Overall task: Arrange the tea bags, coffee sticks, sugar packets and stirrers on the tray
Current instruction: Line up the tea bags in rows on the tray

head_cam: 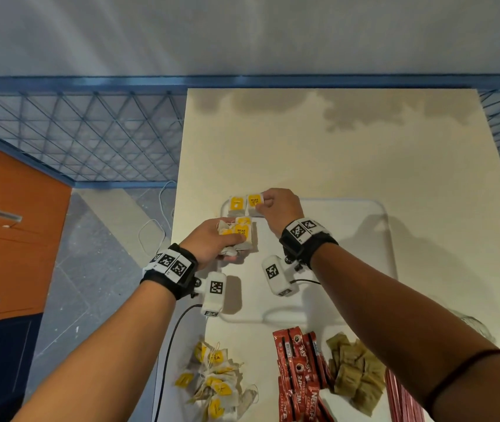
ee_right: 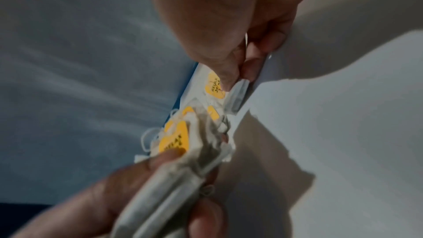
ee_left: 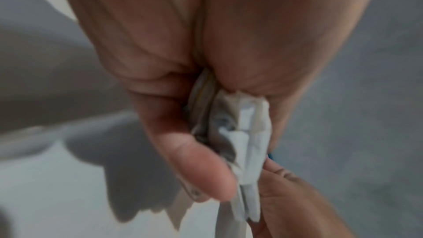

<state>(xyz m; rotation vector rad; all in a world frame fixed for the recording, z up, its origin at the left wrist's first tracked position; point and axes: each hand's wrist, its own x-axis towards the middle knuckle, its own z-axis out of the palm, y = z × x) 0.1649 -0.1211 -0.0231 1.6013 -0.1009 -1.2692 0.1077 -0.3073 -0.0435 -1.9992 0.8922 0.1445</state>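
on the table (head_cam: 334, 153), two tea bags (head_cam: 245, 205) sit on the tray (head_cam: 376, 226); right hand (head_cam: 280, 208) pinches one, left hand (head_cam: 212, 239) grips a bunch (head_cam: 239, 236); coffee sticks (head_cam: 299, 373), sugar packets (head_cam: 355, 373) wait lower frame.

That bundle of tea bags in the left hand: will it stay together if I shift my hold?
Probably not firmly. The tea bags look soft and crumpled in the left hand, so they likely flop and splay. Loose strings and yellow tags stick out and may snag. They seem light, so a gentle grip should do.
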